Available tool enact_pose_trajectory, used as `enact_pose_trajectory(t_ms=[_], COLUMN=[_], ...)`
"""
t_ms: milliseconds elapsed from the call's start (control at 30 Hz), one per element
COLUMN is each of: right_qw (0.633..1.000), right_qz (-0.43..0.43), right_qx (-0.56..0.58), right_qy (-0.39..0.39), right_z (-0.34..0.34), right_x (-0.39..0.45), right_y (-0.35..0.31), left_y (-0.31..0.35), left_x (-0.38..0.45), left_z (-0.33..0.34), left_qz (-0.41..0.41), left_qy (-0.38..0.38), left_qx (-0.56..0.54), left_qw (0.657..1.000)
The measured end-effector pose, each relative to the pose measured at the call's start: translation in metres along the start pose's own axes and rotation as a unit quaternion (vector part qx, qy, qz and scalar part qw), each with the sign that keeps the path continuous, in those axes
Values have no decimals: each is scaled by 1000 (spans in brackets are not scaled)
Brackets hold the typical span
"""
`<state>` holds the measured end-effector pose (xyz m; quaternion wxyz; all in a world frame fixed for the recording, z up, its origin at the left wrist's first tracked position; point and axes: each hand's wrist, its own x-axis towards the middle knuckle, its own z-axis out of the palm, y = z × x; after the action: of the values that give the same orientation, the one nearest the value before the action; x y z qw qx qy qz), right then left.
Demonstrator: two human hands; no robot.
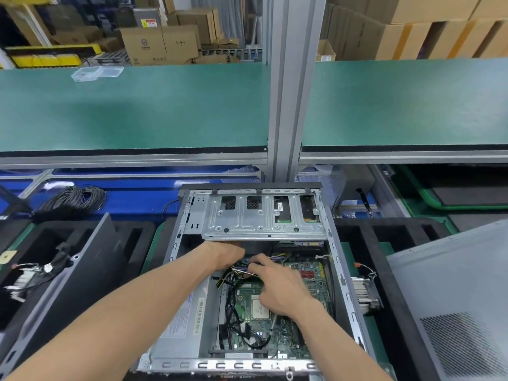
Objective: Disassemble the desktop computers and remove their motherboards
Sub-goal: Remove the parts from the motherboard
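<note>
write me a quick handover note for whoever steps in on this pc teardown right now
Left hand: reached in under the drive cage; fingers hidden, so its grip cannot be told.
Right hand: fingers pinch the cable bundle above the motherboard.
Open computer case lies flat in front of the person, side panel off to the right; a heatsink lies beside the case.
Done: panel off, CPU bare.
Left: free the cables, likely clear the drive cage, lift the motherboard out.

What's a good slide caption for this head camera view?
Both hands work a cable bundle above the motherboard inside an open desktop case.
</note>
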<state>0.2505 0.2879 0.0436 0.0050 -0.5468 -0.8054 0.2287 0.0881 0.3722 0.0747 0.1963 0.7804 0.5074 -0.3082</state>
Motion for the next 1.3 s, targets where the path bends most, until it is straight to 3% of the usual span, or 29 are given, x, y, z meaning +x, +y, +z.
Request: enact_pose_trajectory(t_ms=[33,67,167,333,467,633,833,967,1133,1300], right_qw=[1000,1000,1000,1000,1000,1000,997,996,997,993], right_qz=[-1,-1,-3,-2,-4,-3,10,23,36,117], right_qx=[-1,-1,1,7,3,18,56,19,-33,-20], right_qy=[1,1,3,-1,0,6,59,80,55,-1], right_z=[0,1,2,2,2,2,-4,-8,-9,-1], right_x=[0,0,0,1,0,-1,-5,-11,-14,-16], right_y=[0,0,2,2,2,2,6,5,1,11], left_y=[-6,-7,-5,-5,-1,-5,-4,-6,-10,-14], left_x=[7,8,9,9,5,5,3,3,9,3], left_z=[4,1,8,8,9,7,5,8,17,15], left_qz=[52,101,61,14,3,44,56,47,24,19], left_qy=[58,90,7,41,68,60,46,5,50,55], left_qx=[123,170,57,-49,-33,-19,-129,-216,-149,-106], left_qw=[989,976,996,998,997,997,989,975,987,993])
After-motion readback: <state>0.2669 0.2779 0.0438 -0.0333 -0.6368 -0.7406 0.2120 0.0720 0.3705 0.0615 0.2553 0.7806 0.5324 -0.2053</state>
